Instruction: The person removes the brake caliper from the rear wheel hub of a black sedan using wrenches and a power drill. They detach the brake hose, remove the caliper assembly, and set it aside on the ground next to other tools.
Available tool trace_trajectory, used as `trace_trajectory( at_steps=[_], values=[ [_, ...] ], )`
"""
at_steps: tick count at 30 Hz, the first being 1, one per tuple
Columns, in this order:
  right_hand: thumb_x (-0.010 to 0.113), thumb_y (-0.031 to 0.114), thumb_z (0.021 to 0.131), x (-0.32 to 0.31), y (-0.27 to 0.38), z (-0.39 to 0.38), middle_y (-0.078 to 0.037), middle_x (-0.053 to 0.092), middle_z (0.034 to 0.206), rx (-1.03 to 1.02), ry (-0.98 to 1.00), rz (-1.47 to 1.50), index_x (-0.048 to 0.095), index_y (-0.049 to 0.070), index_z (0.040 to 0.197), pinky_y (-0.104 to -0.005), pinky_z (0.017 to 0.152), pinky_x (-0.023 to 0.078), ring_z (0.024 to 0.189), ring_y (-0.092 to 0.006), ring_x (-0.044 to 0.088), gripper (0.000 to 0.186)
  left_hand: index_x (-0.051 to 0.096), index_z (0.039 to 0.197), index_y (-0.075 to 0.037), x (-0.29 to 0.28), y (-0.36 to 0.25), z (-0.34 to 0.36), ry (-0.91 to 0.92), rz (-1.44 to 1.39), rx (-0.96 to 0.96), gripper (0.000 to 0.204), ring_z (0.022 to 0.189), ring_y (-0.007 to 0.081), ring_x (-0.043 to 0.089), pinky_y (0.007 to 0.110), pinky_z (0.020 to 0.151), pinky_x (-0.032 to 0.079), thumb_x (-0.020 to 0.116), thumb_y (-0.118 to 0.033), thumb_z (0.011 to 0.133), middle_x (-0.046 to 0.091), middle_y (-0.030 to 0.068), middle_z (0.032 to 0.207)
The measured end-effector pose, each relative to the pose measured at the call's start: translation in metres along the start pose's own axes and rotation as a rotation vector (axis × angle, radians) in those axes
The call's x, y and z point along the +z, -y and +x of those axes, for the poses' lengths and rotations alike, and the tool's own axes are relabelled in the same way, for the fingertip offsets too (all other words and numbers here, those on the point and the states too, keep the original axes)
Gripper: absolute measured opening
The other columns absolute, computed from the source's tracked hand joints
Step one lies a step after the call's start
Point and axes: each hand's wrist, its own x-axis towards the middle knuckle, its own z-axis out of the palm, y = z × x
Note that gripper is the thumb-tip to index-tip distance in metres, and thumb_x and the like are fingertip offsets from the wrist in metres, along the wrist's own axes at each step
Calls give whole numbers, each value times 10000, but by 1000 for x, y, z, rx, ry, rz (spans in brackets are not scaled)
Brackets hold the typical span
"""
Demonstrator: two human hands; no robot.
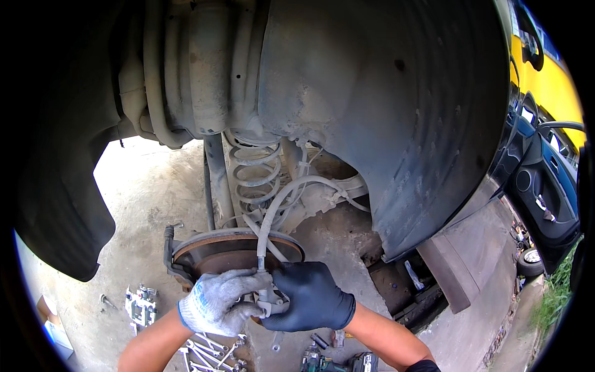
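I look into a car's wheel arch with the wheel off. My left hand (218,302), in a grey knit glove, and my right hand (312,297), in a black glove, meet at a metal fitting (271,304) at the lower end of a grey brake hose (265,226). Both hands grip around that fitting, in front of the rusty brake disc (232,251). The hose curves up toward the coil spring (254,173) and strut. My fingers hide most of the fitting.
Several wrenches (207,353) lie on the concrete floor below my hands. A brake caliper part (141,305) lies at the left. A power tool (338,361) rests at the bottom. The wheel-arch liner (403,124) hangs overhead. An open car door (545,192) stands at the right.
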Motion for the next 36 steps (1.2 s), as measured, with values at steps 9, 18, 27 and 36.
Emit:
trace_trajectory(
  at_steps=[9, 18, 27, 36],
  values=[
    [878, 578, 846, -7, 26, -4, -159, 667, 931, 49, -58, -10, 701, 23, 1050, -491, 700, 586, 804, -363, 713, 618, 825, 1279, -2, 3, -17, 0, -77, 5, -111, 571, 895, 335, 857, 381, 782, 691, 902, -28, 713, 864, 197, 1146],
    [845, 605, 939, 6, 20, -20, -204, 634, 998, 62, -176, 52, 672, -6, 1112, -510, 758, 520, 869, -393, 658, 658, 822, 1327, -29, -1, -23, 13, 71, -84, -234, 600, 1020, 350, 863, 399, 885, 695, 1002, -154, 768, 860, 192, 1181],
    [865, 479, 893, 7, 1, -27, -255, 620, 1125, 58, -96, 195, 612, -12, 1226, -558, 859, 500, 1023, -449, 640, 645, 841, 1214, -29, 6, -51, 27, 26, 63, -254, 504, 917, 345, 866, 388, 822, 690, 1028, -187, 773, 872, 170, 1090],
    [855, 412, 839, 10, 1, -26, -241, 605, 1136, 95, -20, 174, 587, -1, 1217, -571, 880, 484, 1076, -440, 620, 621, 848, 1186, -16, 2, -53, 36, 68, 100, -252, 543, 727, 223, 799, 337, 689, 636, 1071, -212, 731, 873, 144, 1062]
  ],
)
